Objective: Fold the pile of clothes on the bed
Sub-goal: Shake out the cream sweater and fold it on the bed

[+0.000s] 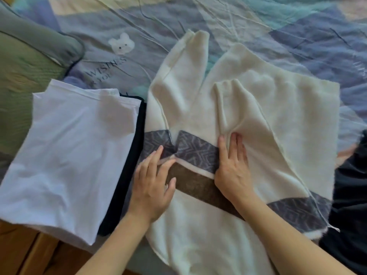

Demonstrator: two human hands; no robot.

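Cream knitted sweater [248, 108] spread flat on the bed [258, 22], both sleeves folded in over the body, cuffs pointing away toward the far side. Left hand [154, 182] laid flat with fingers straight on the patterned grey band [195, 151] and brown stripe [193, 184]; right hand [233, 161] flat as well, fingertips pressed at the base of the right sleeve [234, 108]. Nothing pinched or gripped by either hand, only pressed down.

Risks from here: left sleeve [185, 76] lying at a slant and reaching past the hem edge, likely to slide out once the body gets doubled over. Thick fleecy knit, probably springy, so a fold pressed only lightly may reopen. Loose thread [333, 228] at the near right corner, prone to snagging on a finger. Near part of the sweater close to the bed edge, with some chance of slipping off toward the wooden floor [29, 253] if tugged that way. White T-shirt [73, 147] already folded just beside on the left, atop a black garment [137, 124]; a wide sweep of the left hand could knock that stack askew.

Hard to tell: neckline of the sweater cut off at the bottom of the view; dark heap of clothes [351, 205] at the right only partly in frame, kind and number of pieces unclear; black garment mostly covered; green pillow [29, 62] cut off at the left; printed lettering on the bed cover only partly legible.
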